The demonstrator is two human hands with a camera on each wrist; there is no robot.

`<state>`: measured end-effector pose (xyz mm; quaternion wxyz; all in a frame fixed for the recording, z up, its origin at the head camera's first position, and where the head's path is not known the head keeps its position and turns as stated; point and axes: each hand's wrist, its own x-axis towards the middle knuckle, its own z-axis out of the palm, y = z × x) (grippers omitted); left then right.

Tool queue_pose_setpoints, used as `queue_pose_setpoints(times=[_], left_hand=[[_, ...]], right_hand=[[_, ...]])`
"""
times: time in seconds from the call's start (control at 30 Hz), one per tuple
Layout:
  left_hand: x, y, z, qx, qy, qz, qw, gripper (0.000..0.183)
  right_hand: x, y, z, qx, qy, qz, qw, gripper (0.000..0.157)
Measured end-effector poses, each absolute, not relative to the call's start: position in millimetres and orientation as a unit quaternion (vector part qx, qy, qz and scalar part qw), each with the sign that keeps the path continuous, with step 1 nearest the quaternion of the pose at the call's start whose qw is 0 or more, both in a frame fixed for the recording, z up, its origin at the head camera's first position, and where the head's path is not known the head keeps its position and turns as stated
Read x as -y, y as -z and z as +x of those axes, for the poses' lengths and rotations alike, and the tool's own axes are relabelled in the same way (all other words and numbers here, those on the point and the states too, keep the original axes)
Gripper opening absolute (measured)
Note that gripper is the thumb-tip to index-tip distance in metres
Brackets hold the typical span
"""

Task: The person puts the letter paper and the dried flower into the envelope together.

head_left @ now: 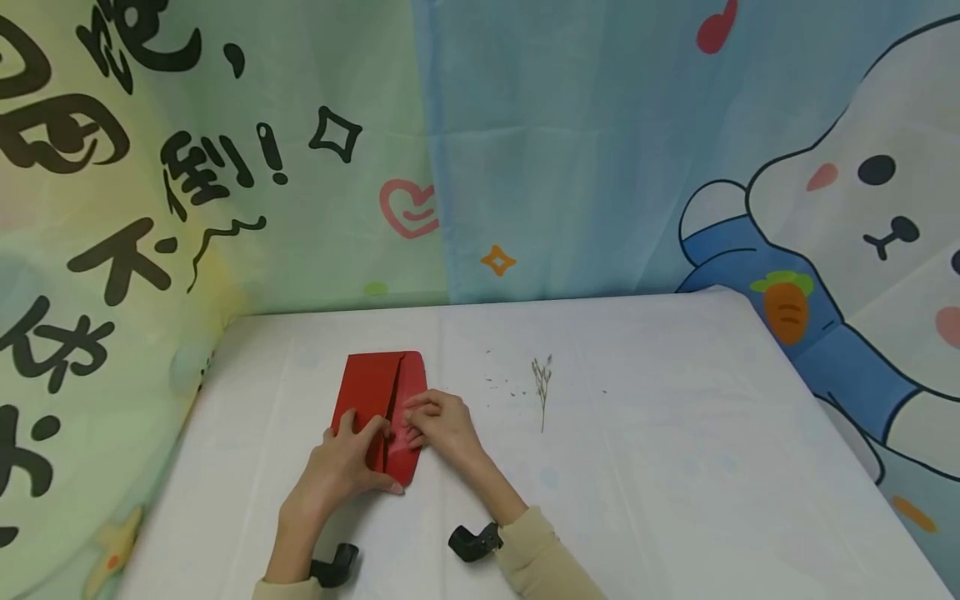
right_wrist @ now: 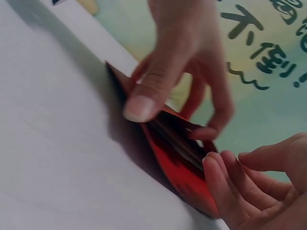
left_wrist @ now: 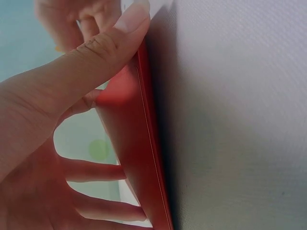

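A red envelope lies at a slant on the white table, its flap folded out to the right. My left hand grips its near end, thumb along the lower edge and fingers spread over the top. At the open mouth, the bent fingers and thumb of my right hand pinch the envelope's edge beside the flap. The right wrist view shows the mouth gaping, with a dark layer inside. Whatever lies behind the right fingertips is hidden.
A thin dried sprig lies to the right of the envelope, with tiny dark crumbs scattered near it. The white tabletop extends right. Printed cloth hangs behind the table. Each wrist wears a black camera mount.
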<state>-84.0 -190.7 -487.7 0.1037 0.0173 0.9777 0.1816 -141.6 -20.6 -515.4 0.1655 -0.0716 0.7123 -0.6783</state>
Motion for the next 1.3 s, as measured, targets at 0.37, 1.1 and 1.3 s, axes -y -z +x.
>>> queue_pose_setpoints(times=[0.37, 1.1, 1.3], left_hand=[[191.6, 486.3, -84.0, -0.976, -0.196, 0.019, 0.097, 0.076], [186.4, 482.7, -80.9, -0.977, -0.184, 0.014, 0.103, 0.075], [184.8, 483.0, -81.4, -0.977, -0.182, 0.019, 0.107, 0.075]], right_hand=[[-11.4, 497.4, -156.5, -0.766, 0.637, -0.058, 0.072, 0.021], [-116.1, 494.6, -183.0, -0.908, 0.372, 0.167, -0.095, 0.015], [-127.9, 495.7, -180.3, -0.918, 0.354, 0.175, -0.043, 0.023]])
